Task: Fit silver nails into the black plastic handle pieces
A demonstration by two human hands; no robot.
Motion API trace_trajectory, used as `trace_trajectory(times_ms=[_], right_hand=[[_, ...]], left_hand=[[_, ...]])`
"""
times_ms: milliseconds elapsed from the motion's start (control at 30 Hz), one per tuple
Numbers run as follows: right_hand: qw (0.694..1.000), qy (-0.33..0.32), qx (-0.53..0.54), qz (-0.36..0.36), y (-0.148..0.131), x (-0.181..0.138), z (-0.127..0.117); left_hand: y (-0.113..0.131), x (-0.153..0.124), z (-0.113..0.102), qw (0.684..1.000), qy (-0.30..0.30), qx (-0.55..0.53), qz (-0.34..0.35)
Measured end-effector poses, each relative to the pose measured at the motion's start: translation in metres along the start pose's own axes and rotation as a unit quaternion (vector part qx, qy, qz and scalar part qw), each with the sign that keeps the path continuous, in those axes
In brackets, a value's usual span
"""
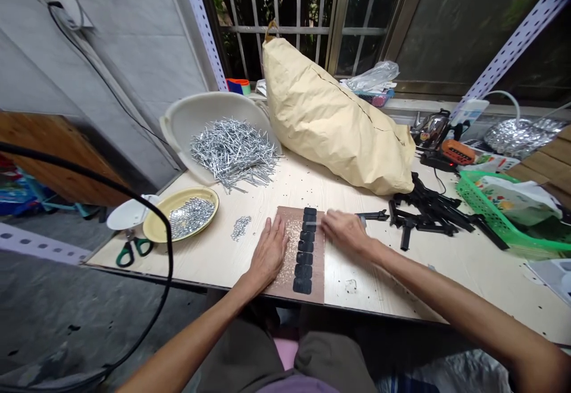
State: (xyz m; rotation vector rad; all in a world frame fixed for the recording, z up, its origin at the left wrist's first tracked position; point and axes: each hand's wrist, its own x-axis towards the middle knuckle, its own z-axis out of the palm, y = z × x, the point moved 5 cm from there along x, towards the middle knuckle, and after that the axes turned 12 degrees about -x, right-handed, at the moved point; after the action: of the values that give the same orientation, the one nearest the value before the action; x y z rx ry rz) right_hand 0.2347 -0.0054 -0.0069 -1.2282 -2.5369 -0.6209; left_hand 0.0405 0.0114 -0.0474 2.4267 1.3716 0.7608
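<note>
My left hand lies flat, fingers stretched out, on the left edge of a brown board. On this board a column of several black rounded pieces runs from the far edge to the near one. My right hand is at the board's far right, by the upper black pieces. Its fingertips are smeared by motion but look pinched together. A thin greyish streak reaches from them across the black pieces; what it is I cannot make out. Pale specks cover the board between my left hand and the column.
Left are a small pile of metal bits, a yellow dish of similar bits, green-handled scissors and a white scoop-shaped tub of nails. A large paper sack lies behind. Black plastic parts and a green basket are right.
</note>
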Motion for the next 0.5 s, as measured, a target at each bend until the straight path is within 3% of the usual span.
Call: trace_trajectory(times_ms=[67, 233, 367, 500], right_hand=[[1.0, -0.011, 0.005, 0.021, 0.007, 0.002, 0.002], [0.997, -0.005, 0.005, -0.079, -0.006, -0.004, -0.001], [0.998, -0.012, -0.005, 0.058, 0.01, 0.0, -0.001], [0.999, -0.003, 0.022, -0.038, -0.006, 0.0, 0.0]], left_hand=[[0.0, 0.0, 0.0, 1.0, -0.003, -0.001, -0.005], [0.001, 0.0, 0.0, 1.0, -0.01, -0.006, -0.005], [-0.002, -0.001, 0.001, 1.0, -0.003, -0.006, 0.0], [-0.005, -0.001, 0.002, 1.0, 0.014, -0.015, 0.005]])
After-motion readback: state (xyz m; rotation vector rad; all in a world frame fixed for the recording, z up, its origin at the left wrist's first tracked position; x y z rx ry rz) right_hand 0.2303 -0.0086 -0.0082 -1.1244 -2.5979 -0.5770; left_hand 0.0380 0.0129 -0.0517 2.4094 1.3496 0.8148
